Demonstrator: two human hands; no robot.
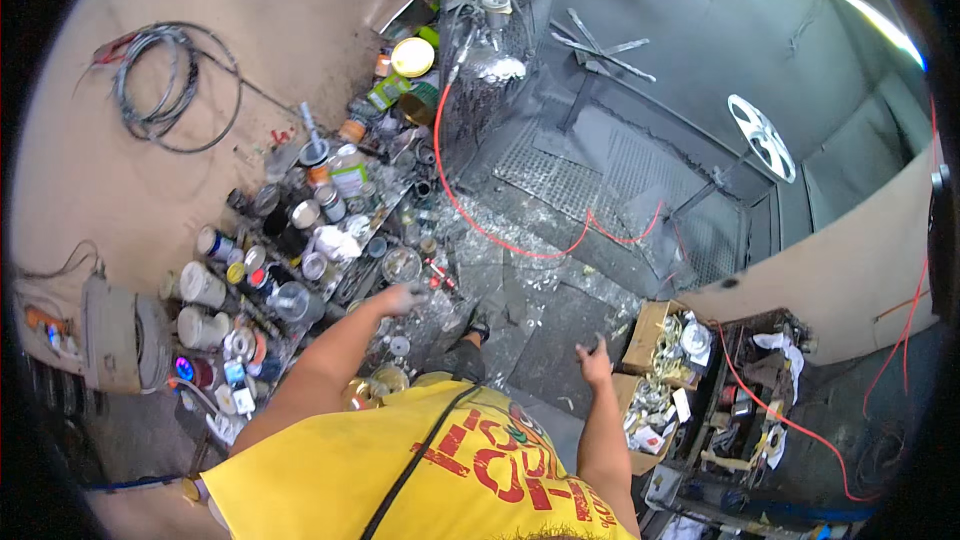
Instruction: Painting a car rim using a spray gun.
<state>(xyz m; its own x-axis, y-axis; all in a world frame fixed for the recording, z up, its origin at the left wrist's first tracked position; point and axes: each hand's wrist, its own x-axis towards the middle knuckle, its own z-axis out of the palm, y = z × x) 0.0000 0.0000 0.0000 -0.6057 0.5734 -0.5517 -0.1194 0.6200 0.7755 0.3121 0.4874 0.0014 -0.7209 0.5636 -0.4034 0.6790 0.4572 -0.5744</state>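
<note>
Fingers [415, 296] of the left hand [397, 301] look loosely bent; whether they grip anything, I cannot tell. A round container [402, 265] lies at their twelve o'clock, red pieces [441, 278] at two. This seems a reach; grasping would call for closing them. The right hand [596, 362] spreads, seemingly empty, a cardboard box [644, 334] at two.

And the yellow shirt [330, 460] runs off the lower edge, hiding most of a leg [464, 356]; up to its right, bits [676, 350] in a cardboard box [647, 332], too small to tell!
</note>
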